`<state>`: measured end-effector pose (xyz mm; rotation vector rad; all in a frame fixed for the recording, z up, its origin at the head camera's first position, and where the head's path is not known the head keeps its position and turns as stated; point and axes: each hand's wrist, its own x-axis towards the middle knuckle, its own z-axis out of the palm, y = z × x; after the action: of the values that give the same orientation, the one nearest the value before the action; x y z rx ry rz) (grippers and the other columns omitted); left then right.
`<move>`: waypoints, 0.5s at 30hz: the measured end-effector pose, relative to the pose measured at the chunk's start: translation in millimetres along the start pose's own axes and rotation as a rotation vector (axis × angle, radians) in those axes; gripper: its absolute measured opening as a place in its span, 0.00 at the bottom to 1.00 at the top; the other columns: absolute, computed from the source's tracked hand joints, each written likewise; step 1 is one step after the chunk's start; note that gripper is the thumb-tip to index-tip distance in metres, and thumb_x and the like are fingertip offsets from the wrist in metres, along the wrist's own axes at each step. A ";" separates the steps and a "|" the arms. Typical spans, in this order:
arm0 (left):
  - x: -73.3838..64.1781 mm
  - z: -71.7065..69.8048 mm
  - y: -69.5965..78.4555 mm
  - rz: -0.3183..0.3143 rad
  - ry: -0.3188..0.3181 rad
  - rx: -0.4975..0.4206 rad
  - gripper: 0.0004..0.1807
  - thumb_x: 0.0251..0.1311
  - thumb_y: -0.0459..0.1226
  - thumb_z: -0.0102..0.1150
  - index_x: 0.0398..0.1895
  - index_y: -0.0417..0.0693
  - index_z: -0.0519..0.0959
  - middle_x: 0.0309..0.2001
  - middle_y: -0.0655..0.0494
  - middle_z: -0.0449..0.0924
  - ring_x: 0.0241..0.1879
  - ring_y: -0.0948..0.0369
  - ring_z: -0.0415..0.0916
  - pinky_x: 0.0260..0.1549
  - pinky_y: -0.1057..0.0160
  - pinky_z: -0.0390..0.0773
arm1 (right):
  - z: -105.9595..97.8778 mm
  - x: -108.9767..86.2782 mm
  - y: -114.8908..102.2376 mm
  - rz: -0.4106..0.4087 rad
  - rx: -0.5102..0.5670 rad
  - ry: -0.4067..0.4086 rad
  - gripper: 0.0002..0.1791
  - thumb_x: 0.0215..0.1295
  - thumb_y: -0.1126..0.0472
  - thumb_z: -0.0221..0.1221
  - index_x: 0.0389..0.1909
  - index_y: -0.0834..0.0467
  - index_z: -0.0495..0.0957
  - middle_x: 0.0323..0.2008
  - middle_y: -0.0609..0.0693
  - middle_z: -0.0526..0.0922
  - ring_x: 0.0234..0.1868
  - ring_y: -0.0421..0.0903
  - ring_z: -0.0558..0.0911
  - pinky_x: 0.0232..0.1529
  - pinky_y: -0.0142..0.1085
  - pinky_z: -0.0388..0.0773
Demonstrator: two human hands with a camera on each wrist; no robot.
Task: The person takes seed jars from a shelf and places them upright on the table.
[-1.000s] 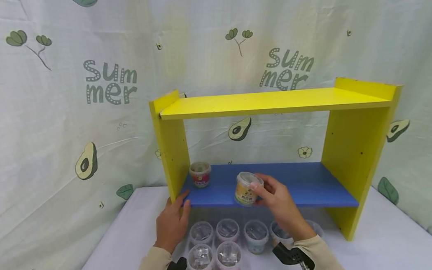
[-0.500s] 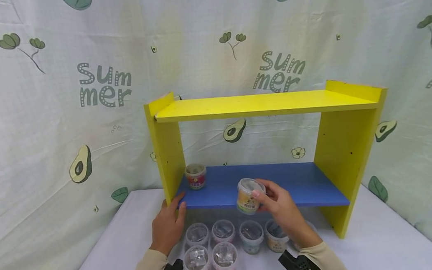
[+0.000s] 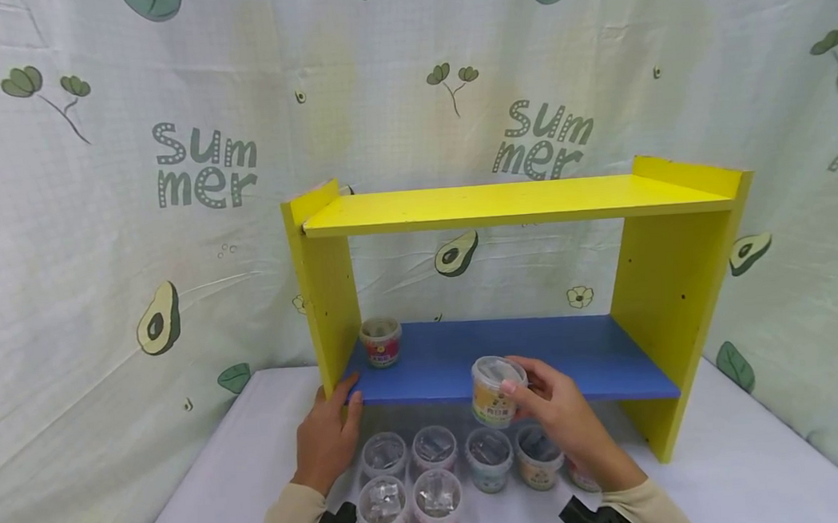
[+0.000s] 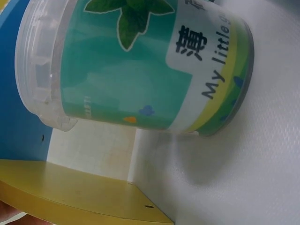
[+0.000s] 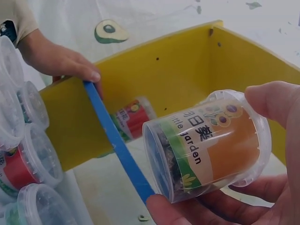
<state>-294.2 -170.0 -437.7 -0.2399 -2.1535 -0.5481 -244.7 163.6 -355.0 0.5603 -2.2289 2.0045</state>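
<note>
My right hand (image 3: 561, 413) holds a clear lidded plastic cup (image 3: 495, 393) with an orange sunflower label, thumb near the lid and fingers beneath in the right wrist view. The cup is in front of the blue shelf board (image 3: 426, 385), slightly tilted. At the left, my left hand (image 3: 325, 443) grips the front edge of the yellow side panel (image 3: 320, 299) where it meets the blue board. A cup with a red label (image 3: 382, 344) stands at the blue board's left end. Close to the left wrist camera is a green-labelled cup (image 4: 126, 70).
Several lidded cups (image 3: 437, 504) stand in two rows on the white table (image 3: 210, 498), below and before the blue board. The shelf has a yellow top board (image 3: 509, 204) and a yellow right panel (image 3: 688, 301). A printed cloth (image 3: 209, 250) hangs behind.
My right hand has drawn the orange-labelled cup slightly down and toward me, away from the blue board's front edge. The left hand stays at the side panel. The head view has shifted a little.
</note>
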 end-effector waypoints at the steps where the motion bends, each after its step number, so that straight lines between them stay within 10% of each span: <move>1: 0.1 -0.3 0.3 -0.002 -0.002 0.002 0.20 0.64 0.49 0.49 0.58 0.59 0.74 0.41 0.43 0.75 0.27 0.51 0.75 0.22 0.50 0.74 | -0.6 -1.1 0.1 0.007 -0.010 -0.004 0.26 0.63 0.54 0.58 0.59 0.57 0.67 0.50 0.59 0.74 0.46 0.53 0.78 0.38 0.43 0.78; 15: -1.0 -2.4 1.5 -0.019 -0.029 -0.004 0.20 0.65 0.50 0.47 0.58 0.60 0.73 0.43 0.43 0.74 0.31 0.50 0.76 0.25 0.48 0.75 | -5.4 -16.5 8.6 0.085 -0.097 -0.072 0.27 0.63 0.52 0.57 0.61 0.56 0.65 0.54 0.57 0.73 0.50 0.50 0.77 0.38 0.41 0.78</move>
<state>-291.4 -169.7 -436.8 -0.2308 -2.1855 -0.5627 -233.1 172.9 -367.5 0.5454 -2.4160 1.9306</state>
